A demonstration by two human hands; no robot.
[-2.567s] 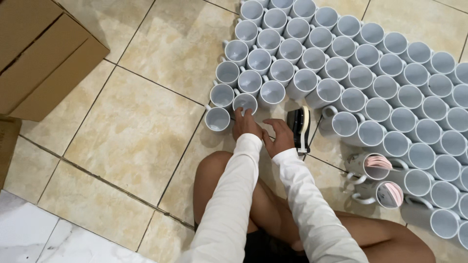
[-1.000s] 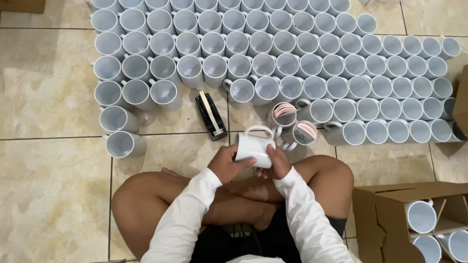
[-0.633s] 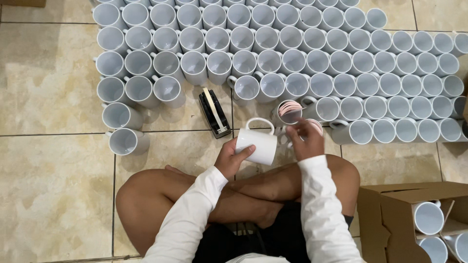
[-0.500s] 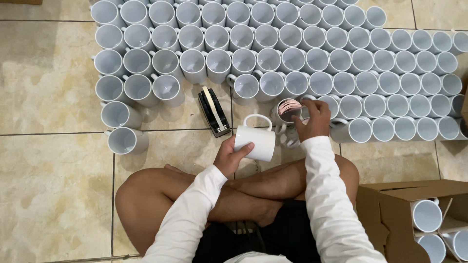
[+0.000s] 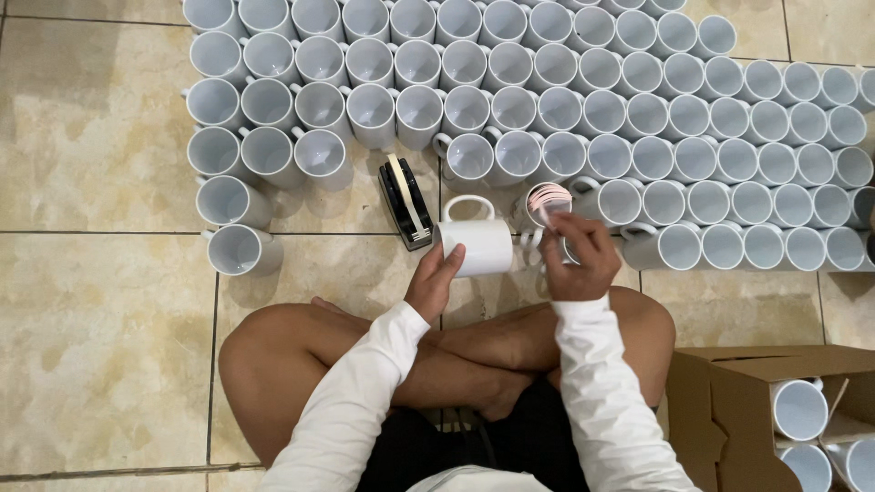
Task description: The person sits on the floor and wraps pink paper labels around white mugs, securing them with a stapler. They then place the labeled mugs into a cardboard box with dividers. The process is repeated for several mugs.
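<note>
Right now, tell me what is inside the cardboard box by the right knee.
The box holds white mugs lying on their sides, mouths facing out; three show. Its flap and the picture's edge hide whatever lies deeper.

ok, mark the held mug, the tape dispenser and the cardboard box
held white mug [image 5: 481, 246], head view, on its side wall, in the left hand.
black tape dispenser [image 5: 406, 202], head view, on its top edge.
cardboard box [image 5: 720, 410], head view, on its left flap.

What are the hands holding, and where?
Left hand grips a white mug by its side. Right hand pinches thin pink-white pieces from a mug; unclear what.
</note>
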